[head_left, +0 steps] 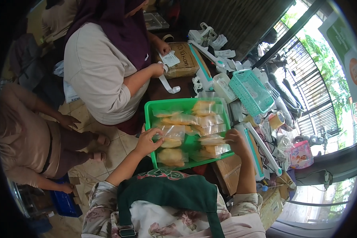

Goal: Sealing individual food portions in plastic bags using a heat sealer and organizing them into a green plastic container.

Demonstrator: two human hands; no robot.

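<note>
Two floral sleeves (101, 198) flanked a dark green apron (166, 190) at the near edge, and just beyond them both bare hands were at a green tray (191, 147). The left hand (148, 141) reached in over the near left part of the tray, its fingers half curled and a gap showing between thumb and fingers; the fingertips met the edge of a clear packet (171, 141), though whether they pinched it could not be told. The right hand (238, 143) was blurred, its fingers bent inward at the right rim, beside the packets there; whether it gripped the rim or a packet could not be made out. The tray sat in front of the apron, filled with flat, clear plastic packets of yellowish food, lying in two rough columns, some overlapping, with bare green floor between the nearer ones. To the right lay a long white-and-teal device (261, 148), a roll of tape (277, 119) and, farther off, a teal plastic basket (251, 93). Beyond the tray, a co-worker in a pale shirt (101, 69) held a white strip (169, 86) and a paper slip (170, 59) against a brown cardboard box (186, 61).
</note>
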